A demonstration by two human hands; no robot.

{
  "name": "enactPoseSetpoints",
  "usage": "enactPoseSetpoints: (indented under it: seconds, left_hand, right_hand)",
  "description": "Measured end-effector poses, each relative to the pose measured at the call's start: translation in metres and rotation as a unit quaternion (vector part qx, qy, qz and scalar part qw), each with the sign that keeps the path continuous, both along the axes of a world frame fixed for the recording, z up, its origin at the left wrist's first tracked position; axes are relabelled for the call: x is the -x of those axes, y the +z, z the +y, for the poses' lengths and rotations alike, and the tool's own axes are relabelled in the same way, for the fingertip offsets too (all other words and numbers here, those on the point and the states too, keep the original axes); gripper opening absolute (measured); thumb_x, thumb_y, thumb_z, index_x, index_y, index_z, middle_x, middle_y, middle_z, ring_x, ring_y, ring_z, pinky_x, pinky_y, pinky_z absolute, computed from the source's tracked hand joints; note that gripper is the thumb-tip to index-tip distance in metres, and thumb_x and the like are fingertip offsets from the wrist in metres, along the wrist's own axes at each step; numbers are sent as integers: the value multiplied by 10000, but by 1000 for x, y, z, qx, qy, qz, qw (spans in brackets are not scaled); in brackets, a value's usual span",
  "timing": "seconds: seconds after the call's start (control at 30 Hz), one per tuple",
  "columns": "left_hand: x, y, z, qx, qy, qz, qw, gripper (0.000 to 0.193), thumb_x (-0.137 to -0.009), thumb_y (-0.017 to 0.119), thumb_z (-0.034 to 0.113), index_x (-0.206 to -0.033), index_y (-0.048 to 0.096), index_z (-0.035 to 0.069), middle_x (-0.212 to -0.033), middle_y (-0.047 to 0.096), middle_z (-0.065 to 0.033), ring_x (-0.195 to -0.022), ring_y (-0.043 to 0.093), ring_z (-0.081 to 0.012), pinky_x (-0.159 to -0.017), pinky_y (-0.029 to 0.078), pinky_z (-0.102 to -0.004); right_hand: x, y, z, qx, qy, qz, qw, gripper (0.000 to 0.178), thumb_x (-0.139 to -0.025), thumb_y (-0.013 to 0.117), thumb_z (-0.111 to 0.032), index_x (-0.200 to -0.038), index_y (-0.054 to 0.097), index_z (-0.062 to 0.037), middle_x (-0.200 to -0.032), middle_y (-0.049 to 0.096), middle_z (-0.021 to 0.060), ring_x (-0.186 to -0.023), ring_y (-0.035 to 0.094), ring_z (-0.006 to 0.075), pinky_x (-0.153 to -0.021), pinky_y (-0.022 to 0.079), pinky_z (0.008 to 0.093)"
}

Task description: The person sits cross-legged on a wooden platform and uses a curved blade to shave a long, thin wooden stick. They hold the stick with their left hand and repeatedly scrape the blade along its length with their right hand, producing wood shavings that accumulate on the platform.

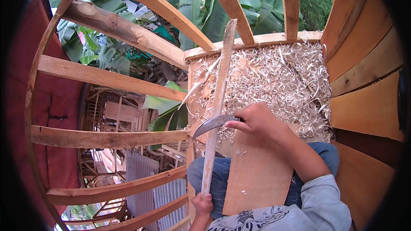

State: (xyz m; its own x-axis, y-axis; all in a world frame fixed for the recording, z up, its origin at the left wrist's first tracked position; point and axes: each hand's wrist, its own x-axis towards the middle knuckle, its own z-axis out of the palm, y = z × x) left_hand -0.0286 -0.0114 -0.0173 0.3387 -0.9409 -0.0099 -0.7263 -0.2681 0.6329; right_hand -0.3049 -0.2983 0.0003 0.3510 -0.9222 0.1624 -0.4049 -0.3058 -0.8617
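- R hand (257, 119) is wrapped round the handle of a curved-blade knife (212, 125); handle mostly hidden by fingers, thumb laid along the near side.
- Blade is set crosswise over the mid-part of a long wooden strip (222, 77), its tip carried past the strip's L edge; whether the cutting edge is sunk in can't be told.
- L hand (203, 204) is closed round the strip's lower end, w/ thumb pressed on top.
- Strip is held lengthwise, from L hand up past the knife; its far end is seen over the slatted railing (111, 138).
- Wide flat board (257, 175) is laid across the lap, R of the strip, w/ a few small chips on it; jeans (214, 171) are partly covered by it.
- Floor beyond the knees is thickly strewn w/ curly wood shavings (282, 85).
- R side is closed off by a plank wall (366, 107).
- Banana leaves (197, 10) are seen thru the railing up top; corrugated sheets (139, 171) are seen lower L.
- Far L is filled by a dark-red sheet (55, 102), bent by the lens.
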Motion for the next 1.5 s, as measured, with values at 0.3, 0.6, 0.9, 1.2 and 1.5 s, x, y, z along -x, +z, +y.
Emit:
enactPoseSetpoints:
  seconds: [0.3,0.6,0.9,1.2,1.5]
  left_hand:
    - [-7,-4,5,-3,-6,3,1000,634,-834,567,561,-601,531,-28,-458,447,-113,-428,487,-188,-434,373,-341]
    - [-3,-2,2,3,-7,-19,1000,659,-831,559,583,-604,528,-35,-459,445,-88,-441,485,-162,-440,376,-331]
    - [-4,-1,3,-9,-7,-1,1000,640,-836,572,559,-621,529,-42,-476,441,-55,-491,447,-108,-450,368,-318]
    - [-9,-3,4,-2,-13,13,1000,623,-836,570,551,-631,536,-36,-485,438,-38,-480,438,-109,-445,354,-310]
    - [-10,-4,5,-10,6,59,998,623,-832,566,561,-643,538,-32,-490,435,-15,-497,435,-96,-448,350,-307]
  right_hand:
    - [-2,-6,1,57,4,12,998,508,-877,529,-533,-748,693,-71,-512,557,129,-477,575,312,-492,459,389]
    - [8,-8,-5,-22,-129,-71,989,501,-884,534,-509,-693,632,-56,-487,534,117,-467,578,296,-466,449,370]
    - [24,-6,-19,-81,-143,-52,985,510,-894,524,-506,-783,685,-36,-502,550,127,-474,587,269,-469,437,365]
    - [16,-7,-18,-56,-116,-27,991,533,-896,493,-540,-687,659,-79,-493,542,112,-471,585,277,-472,452,378]
    - [-9,-8,-1,67,-13,-48,997,510,-886,533,-510,-694,665,-56,-501,552,119,-466,579,288,-458,441,367]
